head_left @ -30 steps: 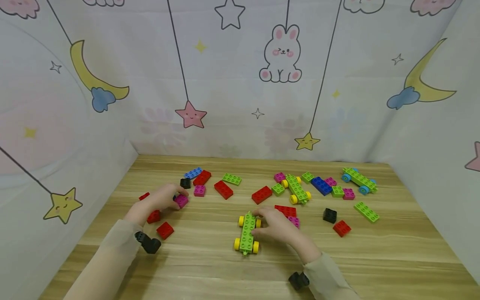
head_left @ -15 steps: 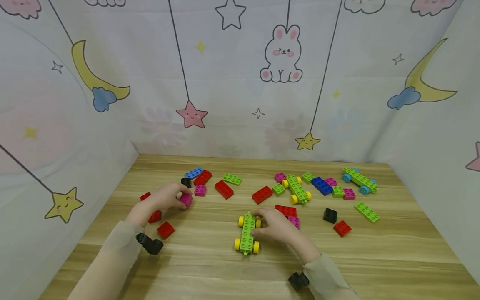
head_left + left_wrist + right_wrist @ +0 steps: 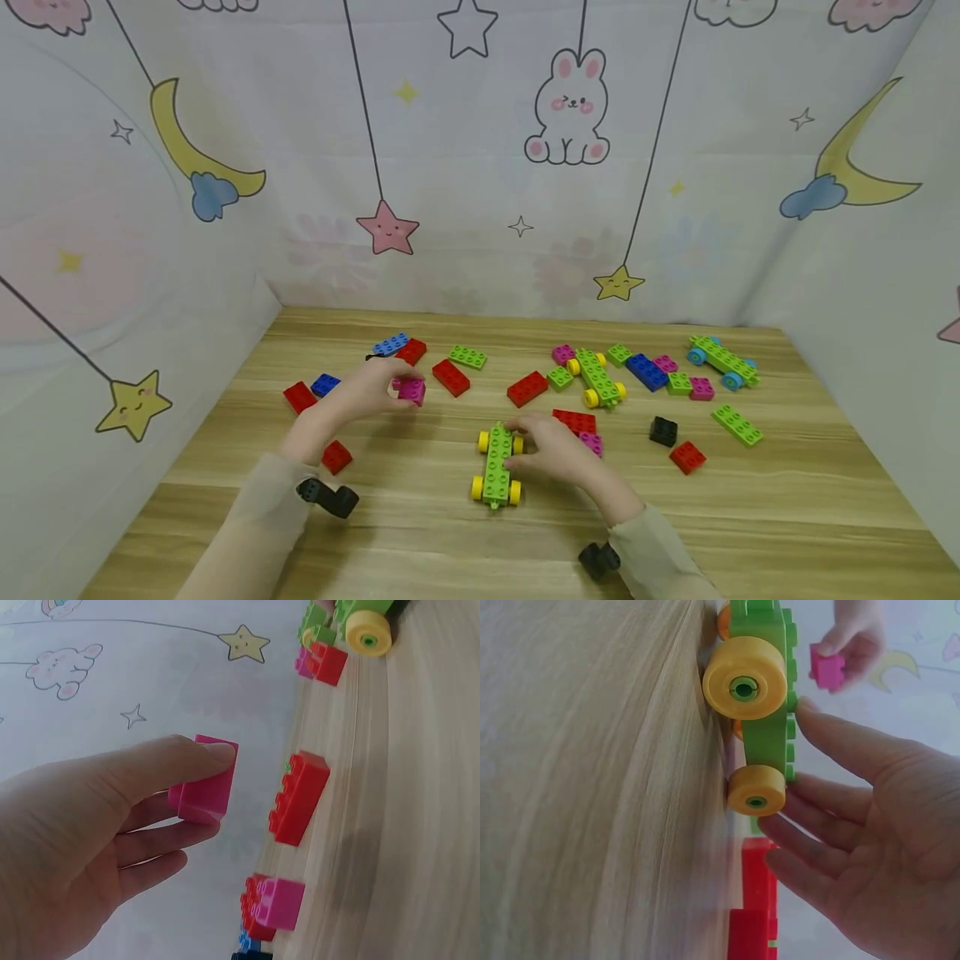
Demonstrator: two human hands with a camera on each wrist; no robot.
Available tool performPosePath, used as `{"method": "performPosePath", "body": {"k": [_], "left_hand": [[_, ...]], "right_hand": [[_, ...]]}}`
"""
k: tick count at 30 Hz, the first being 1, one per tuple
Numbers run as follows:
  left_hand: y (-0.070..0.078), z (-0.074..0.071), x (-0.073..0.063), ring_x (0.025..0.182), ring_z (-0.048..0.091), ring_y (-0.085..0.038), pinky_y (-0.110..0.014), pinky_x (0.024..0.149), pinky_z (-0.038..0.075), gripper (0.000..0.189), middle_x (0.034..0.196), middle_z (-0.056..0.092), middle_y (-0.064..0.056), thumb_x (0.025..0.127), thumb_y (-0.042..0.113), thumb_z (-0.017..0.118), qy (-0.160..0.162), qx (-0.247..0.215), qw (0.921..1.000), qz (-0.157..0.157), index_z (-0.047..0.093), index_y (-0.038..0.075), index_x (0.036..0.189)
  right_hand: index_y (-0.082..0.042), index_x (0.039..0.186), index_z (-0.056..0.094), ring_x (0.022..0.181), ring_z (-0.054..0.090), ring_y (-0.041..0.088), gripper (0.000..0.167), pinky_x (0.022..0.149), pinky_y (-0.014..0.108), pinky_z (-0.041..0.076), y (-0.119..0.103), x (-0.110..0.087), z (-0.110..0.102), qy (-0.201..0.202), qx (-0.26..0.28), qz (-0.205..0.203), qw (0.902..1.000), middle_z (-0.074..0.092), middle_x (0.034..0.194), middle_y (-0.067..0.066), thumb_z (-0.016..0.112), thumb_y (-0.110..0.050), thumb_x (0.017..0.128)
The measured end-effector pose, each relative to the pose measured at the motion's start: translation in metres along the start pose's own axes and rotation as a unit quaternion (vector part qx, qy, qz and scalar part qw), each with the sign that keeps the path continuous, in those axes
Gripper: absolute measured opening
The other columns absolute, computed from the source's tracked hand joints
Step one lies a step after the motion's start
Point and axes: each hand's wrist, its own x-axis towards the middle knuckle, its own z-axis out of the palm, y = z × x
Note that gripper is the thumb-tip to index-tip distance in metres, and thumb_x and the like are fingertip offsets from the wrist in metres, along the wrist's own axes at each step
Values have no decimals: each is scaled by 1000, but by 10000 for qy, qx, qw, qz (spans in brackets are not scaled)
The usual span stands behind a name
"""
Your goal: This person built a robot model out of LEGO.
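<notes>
My left hand (image 3: 363, 392) pinches a magenta toy brick (image 3: 208, 793) between thumb and fingers. In the left wrist view that brick is lifted off the table. A second magenta brick (image 3: 282, 904) lies beyond it, mostly hidden behind the hand in the head view. A green wheeled base (image 3: 497, 467) with yellow wheels stands at the middle front, studs up. Loosely spread, my right hand (image 3: 557, 450) is at its right side. In the right wrist view the thumb tip (image 3: 807, 712) meets the studs and the fingers lie by the yellow wheel (image 3: 756, 791).
Red bricks (image 3: 527, 388) and a green plate (image 3: 468, 357) lie across the back. Another yellow-wheeled base (image 3: 597, 379) and a blue-wheeled one (image 3: 723, 362) stand at the right. A black brick (image 3: 663, 431) sits right of my right hand. A patterned cloth (image 3: 480, 275) borders the table.
My left hand has picked up the magenta brick from the left side and carried it right. A blue brick there has come into view. The right hand stays at the green base.
</notes>
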Motion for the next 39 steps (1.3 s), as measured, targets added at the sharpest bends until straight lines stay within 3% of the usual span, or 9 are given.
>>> {"method": "performPosePath", "body": {"k": [11, 22, 30, 39], "left_hand": [[39, 25, 4, 106, 64, -25, -43, 92, 54, 37, 117, 69, -10, 84, 16, 77, 45, -155, 9986, 501, 68, 4, 118], [59, 45, 8, 108, 64, -24, -43, 94, 53, 39, 116, 70, -9, 85, 17, 76, 43, -504, 9937, 999, 67, 3, 120], [70, 53, 15, 107, 65, -22, -42, 94, 53, 39, 117, 70, -7, 86, 21, 76, 32, -628, 9917, 1123, 67, 3, 120], [78, 60, 17, 106, 65, -24, -44, 94, 53, 46, 117, 69, -10, 84, 20, 78, 51, -932, 9908, 975, 65, 2, 124]], "right_hand": [[-2, 131, 59, 120, 58, 31, 52, 100, 49, 48, 1, 2, 0, -65, -88, -198, 9997, 60, 132, 15, 75, -24, 87], [-1, 132, 58, 121, 59, 34, 52, 101, 50, 48, 1, 2, -3, -112, -115, -224, 9996, 60, 133, 15, 74, -24, 88], [-4, 133, 58, 123, 57, 33, 51, 102, 52, 47, -4, -2, -10, 271, 260, -83, 9993, 61, 134, 12, 72, -25, 89], [-5, 129, 61, 119, 58, 31, 45, 101, 52, 47, -6, -6, -16, 592, 209, -363, 9974, 64, 129, 10, 72, -21, 89]]}}
